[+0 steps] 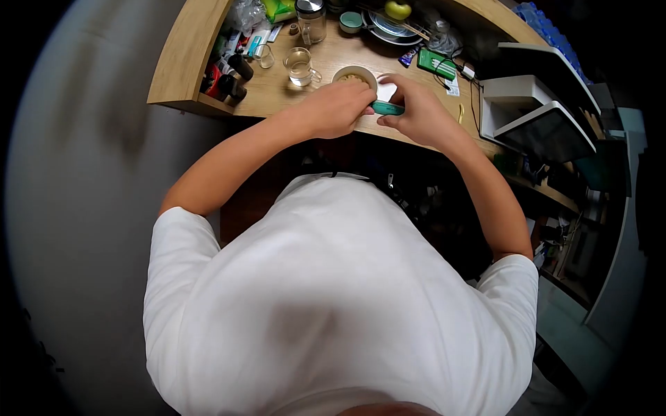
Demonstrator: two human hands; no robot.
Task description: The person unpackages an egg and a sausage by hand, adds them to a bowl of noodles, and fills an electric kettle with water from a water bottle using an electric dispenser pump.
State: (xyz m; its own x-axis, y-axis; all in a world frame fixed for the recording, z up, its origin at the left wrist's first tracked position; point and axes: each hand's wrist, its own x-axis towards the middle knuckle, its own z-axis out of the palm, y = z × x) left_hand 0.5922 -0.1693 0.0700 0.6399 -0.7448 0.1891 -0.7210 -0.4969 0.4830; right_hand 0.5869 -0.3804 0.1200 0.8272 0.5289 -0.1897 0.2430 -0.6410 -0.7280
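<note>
My left hand point(341, 107) is closed, knuckles up, at the front rim of a small bowl point(336, 73) with pale pieces inside. Its fingertips meet the left end of a short teal object point(388, 108), which looks like a handle; its full shape is hidden. Around the right end of that teal object curves my right hand point(420, 109), thumb and forefinger spread apart. Whether the right palm touches it is hard to tell. Beneath and behind the right fingers lies something white point(386, 90) on the wooden desk point(277, 100).
Left of the bowl stand a glass mug point(300, 67) and a lidded glass jar point(311, 21). Behind are a teal cup point(351, 22), stacked dishes point(388, 29), a green apple point(397, 9) and chopsticks. At right sit a green box point(436, 64), cables and a white-framed screen point(548, 132).
</note>
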